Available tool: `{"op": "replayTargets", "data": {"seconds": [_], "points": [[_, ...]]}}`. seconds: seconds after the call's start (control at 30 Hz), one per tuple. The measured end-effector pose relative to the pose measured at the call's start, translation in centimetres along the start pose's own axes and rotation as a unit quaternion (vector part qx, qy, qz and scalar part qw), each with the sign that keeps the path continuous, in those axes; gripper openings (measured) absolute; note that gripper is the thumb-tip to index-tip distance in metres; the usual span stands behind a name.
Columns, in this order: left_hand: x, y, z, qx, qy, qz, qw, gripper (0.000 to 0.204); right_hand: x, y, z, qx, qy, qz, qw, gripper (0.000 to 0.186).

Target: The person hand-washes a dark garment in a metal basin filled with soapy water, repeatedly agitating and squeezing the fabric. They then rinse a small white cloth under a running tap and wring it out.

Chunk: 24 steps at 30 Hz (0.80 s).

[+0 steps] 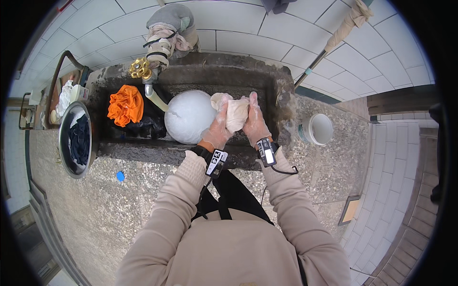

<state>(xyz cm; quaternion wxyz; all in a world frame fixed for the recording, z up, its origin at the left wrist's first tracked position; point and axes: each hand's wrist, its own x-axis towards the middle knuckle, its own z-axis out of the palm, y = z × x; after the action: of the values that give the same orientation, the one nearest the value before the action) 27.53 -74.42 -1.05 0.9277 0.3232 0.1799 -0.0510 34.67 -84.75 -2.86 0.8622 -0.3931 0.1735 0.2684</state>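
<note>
Bunched between my two hands is a pale beige cloth (pixel 236 116), held over the right part of a dark stone sink (pixel 191 153). My left hand (pixel 218 131) grips its left side, and white suds coat the fingers. The right side is in my right hand (pixel 255 125), also sudsy, with the thumb side toward the cloth. Just left of my left hand sits a round white basin (pixel 190 117) that seems full of cloudy, soapy water. The tap's pale spout (pixel 156 99) reaches down to the basin's left edge.
Left in the sink, an orange cloth (pixel 126 106) lies on a black plastic bag (pixel 149 127). A brass tap handle (pixel 140 68) rises behind. A metal bowl with dark clothing (pixel 78 140) stands at left, a white bucket (pixel 320 129) at right. A mop (pixel 334 43) leans on the tiled wall.
</note>
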Motion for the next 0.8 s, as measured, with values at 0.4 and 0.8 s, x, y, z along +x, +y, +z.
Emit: {"op": "replayTargets", "data": {"seconds": [0.4,0.8], "points": [[2.3,-1.1,-2.8,0.006,0.145,0.006,0.989,0.028,-2.1,1.5,0.2,-0.178,0.023,-0.199,0.963,0.017],[3.6,-4.4,-2.5,-0.147,-0.026,0.019,0.989,0.025,-1.7,1.5,2.5,-0.585,0.089,-0.386,0.708,0.044]]}}
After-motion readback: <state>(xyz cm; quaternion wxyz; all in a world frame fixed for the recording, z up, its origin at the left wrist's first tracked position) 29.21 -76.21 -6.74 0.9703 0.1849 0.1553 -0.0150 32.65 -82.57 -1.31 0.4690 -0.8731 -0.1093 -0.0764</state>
